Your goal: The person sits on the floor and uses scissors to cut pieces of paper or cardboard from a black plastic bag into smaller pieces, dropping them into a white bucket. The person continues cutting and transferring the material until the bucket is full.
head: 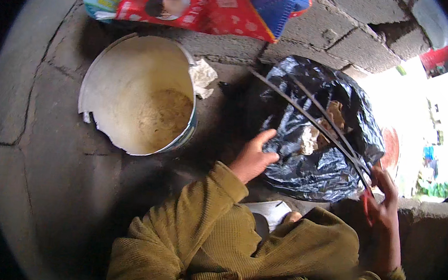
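Observation:
My right hand point(386, 206) grips the red handles of long, thin metal tongs point(313, 122). Their two arms stretch to the upper left across a black plastic bag point(324, 181), slightly apart from each other. Inside the bag's mouth lie a crumpled white paper point(310, 139) and a brown scrap point(335, 111), partly behind the tongs. At the bag's near left edge is my left hand point(251, 160), two digits spread; the rest of its fingers are hidden. Whether it touches the plastic is unclear.
A white-lined bucket point(132, 92) with a broken rim and stained bottom stands left of the bag. Crumpled paper point(203, 78) lies beside it. A red and blue printed sack point(203, 8) rests by the concrete block wall point(360, 48). Bright daylight comes through an opening at right.

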Tool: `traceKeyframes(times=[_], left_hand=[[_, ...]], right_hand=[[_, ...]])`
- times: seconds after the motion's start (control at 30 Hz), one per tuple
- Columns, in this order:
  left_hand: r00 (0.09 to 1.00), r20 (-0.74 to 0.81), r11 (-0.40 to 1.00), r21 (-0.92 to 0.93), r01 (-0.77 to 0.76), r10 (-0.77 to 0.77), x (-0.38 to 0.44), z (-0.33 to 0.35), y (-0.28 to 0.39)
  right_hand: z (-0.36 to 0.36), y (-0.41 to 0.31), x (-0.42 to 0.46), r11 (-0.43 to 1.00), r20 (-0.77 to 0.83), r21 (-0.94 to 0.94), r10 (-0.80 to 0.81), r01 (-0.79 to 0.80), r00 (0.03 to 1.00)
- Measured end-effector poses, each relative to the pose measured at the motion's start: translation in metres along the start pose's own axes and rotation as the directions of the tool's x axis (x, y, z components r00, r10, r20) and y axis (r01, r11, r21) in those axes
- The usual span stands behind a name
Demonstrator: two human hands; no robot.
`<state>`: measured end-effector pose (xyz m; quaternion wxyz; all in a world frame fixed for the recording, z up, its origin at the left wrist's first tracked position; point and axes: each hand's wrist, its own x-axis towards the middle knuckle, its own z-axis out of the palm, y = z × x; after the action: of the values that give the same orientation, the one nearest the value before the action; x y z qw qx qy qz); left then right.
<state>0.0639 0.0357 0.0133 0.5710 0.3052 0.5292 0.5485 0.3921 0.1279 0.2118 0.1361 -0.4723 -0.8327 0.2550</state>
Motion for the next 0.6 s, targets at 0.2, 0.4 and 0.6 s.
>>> traceKeyframes(times=[0.2, 0.4, 0.6], left_hand=[[0.987, 0.092, 0.992, 0.031, 0.125, -0.128, -0.011, 0.008, 0.002], [0.988, 0.073, 0.99, 0.051, 0.132, -0.135, -0.022, 0.001, 0.003], [0.986, 0.063, 0.982, 0.119, 0.149, -0.157, -0.022, -0.004, 0.002]], right_hand=[[0.087, -0.063, 0.157, 0.85, 0.251, -0.312, -0.356, 0.424, 0.9], [0.187, -0.117, 0.232, 0.711, 0.5, -0.502, -0.226, 0.493, 0.836], [0.234, -0.11, 0.255, 0.747, 0.56, -0.522, -0.063, 0.411, 0.826]])
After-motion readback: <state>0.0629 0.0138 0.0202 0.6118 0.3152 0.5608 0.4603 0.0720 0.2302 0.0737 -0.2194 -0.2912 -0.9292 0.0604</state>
